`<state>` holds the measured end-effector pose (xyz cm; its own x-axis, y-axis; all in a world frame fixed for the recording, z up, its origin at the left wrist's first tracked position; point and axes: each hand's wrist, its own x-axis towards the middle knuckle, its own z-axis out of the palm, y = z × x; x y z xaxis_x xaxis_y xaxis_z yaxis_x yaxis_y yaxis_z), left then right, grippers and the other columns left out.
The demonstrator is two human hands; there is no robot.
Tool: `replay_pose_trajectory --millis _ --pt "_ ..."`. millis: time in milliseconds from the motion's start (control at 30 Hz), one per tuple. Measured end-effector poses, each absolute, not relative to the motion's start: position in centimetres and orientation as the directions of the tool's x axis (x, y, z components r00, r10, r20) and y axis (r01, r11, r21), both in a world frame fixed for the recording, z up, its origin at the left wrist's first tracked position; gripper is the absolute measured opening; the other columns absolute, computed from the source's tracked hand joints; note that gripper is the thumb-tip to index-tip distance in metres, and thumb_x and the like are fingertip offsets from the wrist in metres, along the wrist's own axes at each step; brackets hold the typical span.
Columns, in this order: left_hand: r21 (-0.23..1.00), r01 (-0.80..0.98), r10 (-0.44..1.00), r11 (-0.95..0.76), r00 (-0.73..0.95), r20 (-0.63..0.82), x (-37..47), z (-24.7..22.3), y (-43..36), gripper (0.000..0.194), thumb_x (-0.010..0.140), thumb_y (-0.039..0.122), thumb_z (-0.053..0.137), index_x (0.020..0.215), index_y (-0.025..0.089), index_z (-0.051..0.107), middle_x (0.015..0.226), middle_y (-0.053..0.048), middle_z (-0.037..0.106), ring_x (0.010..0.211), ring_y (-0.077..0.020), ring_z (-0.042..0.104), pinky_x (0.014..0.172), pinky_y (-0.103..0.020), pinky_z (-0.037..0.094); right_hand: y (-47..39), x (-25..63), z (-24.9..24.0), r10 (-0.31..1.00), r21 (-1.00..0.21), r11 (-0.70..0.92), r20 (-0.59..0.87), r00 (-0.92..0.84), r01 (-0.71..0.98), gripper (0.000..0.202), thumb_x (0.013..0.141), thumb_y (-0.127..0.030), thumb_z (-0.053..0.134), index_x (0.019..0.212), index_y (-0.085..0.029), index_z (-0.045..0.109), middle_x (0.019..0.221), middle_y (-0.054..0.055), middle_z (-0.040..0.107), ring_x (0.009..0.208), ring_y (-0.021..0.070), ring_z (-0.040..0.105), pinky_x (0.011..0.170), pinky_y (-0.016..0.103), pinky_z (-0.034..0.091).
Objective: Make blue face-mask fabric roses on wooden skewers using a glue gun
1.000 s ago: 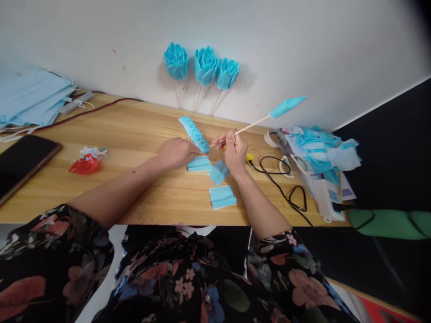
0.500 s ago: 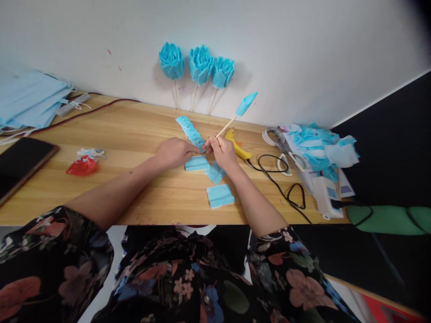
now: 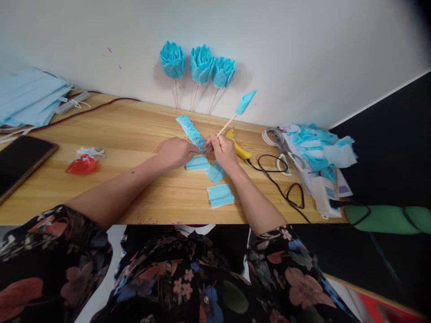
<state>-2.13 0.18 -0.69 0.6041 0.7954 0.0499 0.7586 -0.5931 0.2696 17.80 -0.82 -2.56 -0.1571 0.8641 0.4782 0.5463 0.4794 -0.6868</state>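
My right hand [image 3: 221, 150] grips a thin wooden stick [image 3: 227, 124], which slants up to the right with a rolled blue cloth bud [image 3: 245, 102] on its end. Close beside it, my left hand [image 3: 177, 151] has its fingers pinched together, their tips almost meeting the right fingertips; whatever lies between them is hidden. A row of overlapping blue cloth petals [image 3: 189, 128] runs up and away from the fingertips. Below the hands lie a folded blue cloth piece [image 3: 197, 163], a small blue piece [image 3: 215, 172] and another blue rectangle [image 3: 220, 196].
Three blue cloth flowers [image 3: 202, 65] on sticks lean against the wall. A yellow glue gun [image 3: 241, 151] lies right of my hand, its black cord looping past scissors [image 3: 284, 164] and a power strip [image 3: 323, 197]. Blue scraps [image 3: 319, 148], masks [image 3: 30, 98], a phone [image 3: 25, 163] and a red bag [image 3: 81, 164] lie around.
Almost nothing differs. The stick and its bud have tilted very slightly, and both hands stay in the same place.
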Motion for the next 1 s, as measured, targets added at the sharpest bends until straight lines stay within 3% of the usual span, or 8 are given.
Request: replay_pose_trajectory --millis 233,433,667,833,1000 --pt "0.287 0.750 0.791 -0.596 0.610 0.046 -2.1 -0.4 0.1 0.044 0.096 0.023 0.042 0.124 0.033 0.075 0.122 -0.001 0.077 0.104 -0.0237 0.073 0.082 -0.031 0.051 -0.8 18.2 -2.4 0.812 -0.734 0.474 0.578 0.080 0.487 0.056 0.103 -0.063 0.032 0.081 -0.022 0.064 0.079 0.001 0.075 0.064 0.0117 0.068 0.065 0.028 0.055" --pt "0.264 0.773 0.804 -0.577 0.594 0.019 -2.1 -0.3 0.0 0.043 0.096 0.019 0.044 0.120 0.031 0.077 0.119 -0.003 0.078 0.099 -0.0242 0.073 0.078 -0.031 0.050 -0.1 18.1 -2.8 0.878 -0.703 0.444 0.466 -0.111 0.556 0.060 0.099 -0.069 0.034 0.073 -0.022 0.064 0.068 0.001 0.072 0.059 0.0133 0.067 0.065 0.030 0.055" --pt "0.291 0.745 0.787 -0.600 0.615 0.050 -2.3 -0.7 0.2 0.042 0.097 0.023 0.045 0.124 0.034 0.075 0.120 -0.001 0.078 0.100 -0.0216 0.073 0.079 -0.029 0.050 -0.5 17.8 -2.5 0.825 -0.763 0.487 0.562 0.065 0.425 0.054 0.102 -0.063 0.034 0.084 -0.022 0.065 0.085 0.003 0.076 0.069 0.0129 0.071 0.069 0.030 0.059" --pt "0.297 0.762 0.802 -0.575 0.597 0.020 -2.1 -0.2 0.1 0.044 0.095 0.021 0.044 0.121 0.035 0.076 0.120 -0.001 0.078 0.100 -0.0213 0.073 0.080 -0.028 0.050 0.0 17.4 -2.8 0.854 -0.730 0.490 0.511 -0.095 0.477 0.058 0.099 -0.068 0.035 0.081 -0.023 0.067 0.079 0.002 0.076 0.067 0.0139 0.071 0.068 0.030 0.059" --pt "0.441 0.783 0.882 -0.439 0.470 0.042 -2.4 -0.2 0.5 0.041 0.091 0.021 0.049 0.114 0.034 0.079 0.116 0.004 0.079 0.095 -0.0183 0.074 0.076 -0.025 0.052 0.6 17.5 -3.4 0.878 -0.722 0.455 0.460 -0.130 0.521 0.057 0.100 -0.065 0.035 0.079 -0.023 0.066 0.075 0.001 0.075 0.065 0.0147 0.071 0.068 0.032 0.060"
